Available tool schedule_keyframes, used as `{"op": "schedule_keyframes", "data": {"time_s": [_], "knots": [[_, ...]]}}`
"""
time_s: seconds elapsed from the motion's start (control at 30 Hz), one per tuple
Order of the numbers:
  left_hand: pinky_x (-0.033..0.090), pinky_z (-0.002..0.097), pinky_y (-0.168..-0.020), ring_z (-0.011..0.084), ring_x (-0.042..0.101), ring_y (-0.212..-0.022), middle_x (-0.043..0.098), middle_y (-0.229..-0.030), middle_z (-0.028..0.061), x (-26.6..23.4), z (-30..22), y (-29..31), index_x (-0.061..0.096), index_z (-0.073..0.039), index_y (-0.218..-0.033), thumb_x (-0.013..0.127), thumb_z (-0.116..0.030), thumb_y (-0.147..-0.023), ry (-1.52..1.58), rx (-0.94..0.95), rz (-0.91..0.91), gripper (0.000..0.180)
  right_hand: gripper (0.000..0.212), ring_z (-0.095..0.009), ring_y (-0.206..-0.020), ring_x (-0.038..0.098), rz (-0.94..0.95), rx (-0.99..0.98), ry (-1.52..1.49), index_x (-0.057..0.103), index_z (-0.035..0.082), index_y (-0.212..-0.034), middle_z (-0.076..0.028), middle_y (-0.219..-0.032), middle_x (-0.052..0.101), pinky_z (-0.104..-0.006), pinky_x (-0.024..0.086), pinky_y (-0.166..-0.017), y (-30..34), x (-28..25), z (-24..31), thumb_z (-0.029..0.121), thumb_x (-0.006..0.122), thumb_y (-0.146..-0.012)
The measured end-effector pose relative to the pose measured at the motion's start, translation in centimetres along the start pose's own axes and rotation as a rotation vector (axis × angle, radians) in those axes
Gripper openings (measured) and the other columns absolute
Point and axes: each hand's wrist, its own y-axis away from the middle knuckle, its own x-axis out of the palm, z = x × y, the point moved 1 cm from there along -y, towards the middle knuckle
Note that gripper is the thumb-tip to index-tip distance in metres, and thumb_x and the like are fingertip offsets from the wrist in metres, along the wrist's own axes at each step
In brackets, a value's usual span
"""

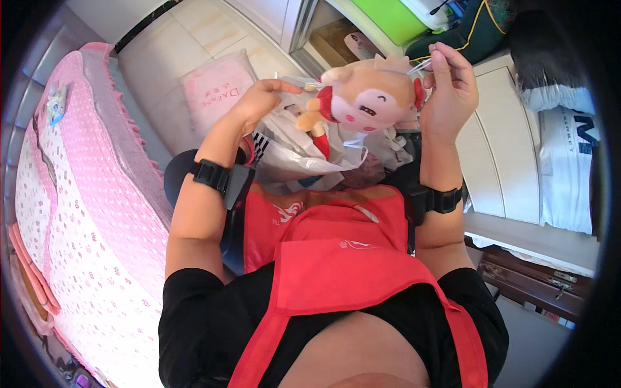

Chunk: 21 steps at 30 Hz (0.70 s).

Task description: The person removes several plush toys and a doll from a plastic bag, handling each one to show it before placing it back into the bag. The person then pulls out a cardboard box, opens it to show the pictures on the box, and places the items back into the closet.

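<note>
I see 1 plush toy between the hands, over a white bag; the right hand pinches a cord, I judge for support. I can't tell whether the left hand grips anything.

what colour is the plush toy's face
The face of the plush toy is pale pinkish white, shown best in the head view.

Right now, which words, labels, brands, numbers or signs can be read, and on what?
Wording not copied; by place:
Pink package, upper left: red lettering, largest line legible, smaller line less clear.
White package, right: big dark letter; smaller print blurred.
Red apron: white emblems with tiny marks, barely legible.
Elsewhere: nothing legible.
</note>
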Motion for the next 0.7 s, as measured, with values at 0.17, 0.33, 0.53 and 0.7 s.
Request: {"op": "schedule_keyframes", "data": {"time_s": [0.17, 0.33, 0.53, 0.7], "knots": [[0.043, 0.02, -0.061, 0.0087, 0.052, -0.066, 0.059, -0.085, 0.0047, -1.3, -0.4, 0.8, 0.059, 0.0, -0.104, 0.037, 0.004, -0.063, 0.061, -0.074, 0.065, 0.047, 0.01, -0.004, -0.058, 0.048, 0.004, 0.088, -0.006, 0.061, 0.0, -0.09, -0.002, -0.073, 0.057, -0.0157, 0.036, -0.047, 0.0, -0.6, -0.9, 0.002, 0.061, -0.079], [0.043, 0.0211, -0.074, 0.0118, 0.055, -0.084, 0.058, -0.098, 0.0076, -2.0, -0.8, 0.8, 0.058, -0.001, -0.11, 0.039, 0.003, -0.064, -0.121, -0.075, 0.156, 0.05, 0.009, -0.004, -0.061, 0.048, 0.041, -0.046, 0.269, 0.062, 0.0, -0.089, 0.0, -0.079, 0.055, -0.0161, 0.036, -0.052, -0.3, -2.7, -2.1, 0.0, 0.059, -0.08], [0.035, 0.0211, -0.089, 0.0134, 0.05, -0.103, 0.053, -0.115, 0.0068, -1.9, -1.5, 1.3, 0.055, -0.002, -0.115, 0.04, 0.007, -0.064, -0.182, 0.182, 0.171, 0.054, 0.009, -0.006, -0.061, 0.049, -0.041, 0.126, 0.25, 0.061, 0.0, -0.089, -0.001, -0.075, 0.055, -0.0166, 0.038, -0.054, 0.6, -5.5, -3.1, 0.001, 0.057, -0.081], [0.036, 0.0246, -0.092, 0.0153, 0.049, -0.105, 0.05, -0.119, 0.0068, -2.3, -0.3, -0.1, 0.054, -0.002, -0.116, 0.042, 0.007, -0.065, -0.056, 0.071, 0.173, 0.053, 0.01, -0.007, -0.064, 0.053, -0.06, 0.231, 0.067, 0.059, 0.0, -0.091, -0.003, -0.075, 0.057, -0.0169, 0.041, -0.055, 1.2, -5.4, -3.4, 0.001, 0.056, -0.082]]}}
